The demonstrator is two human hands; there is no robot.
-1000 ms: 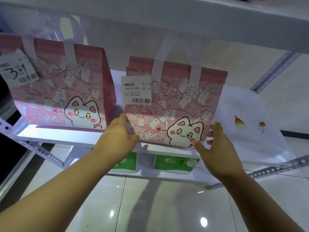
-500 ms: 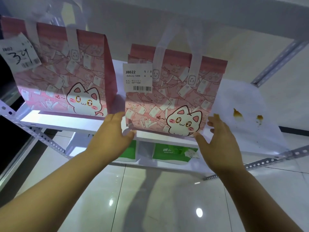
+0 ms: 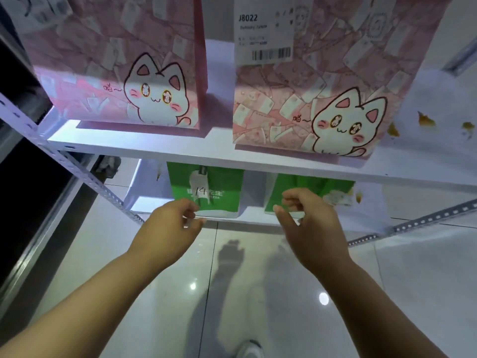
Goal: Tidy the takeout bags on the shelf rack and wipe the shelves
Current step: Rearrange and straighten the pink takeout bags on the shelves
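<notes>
Two bags to square on the lower shelf at centre frame: with the left hand and right hand loosely curled, holding nothing, grip the numbered green bag and other green bag low by the sides, then set fronts level.

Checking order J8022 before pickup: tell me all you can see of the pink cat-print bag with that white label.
The pink cat-print bag looks like paper, printed with small white notes and a white cartoon cat at lower right. A white label reading J8022, with a barcode, sits upper left. It stands upright near the front edge of the white shelf board, apart from a matching pink bag to the left. Its top is out of frame. Neither left hand nor right hand touches it.
</notes>
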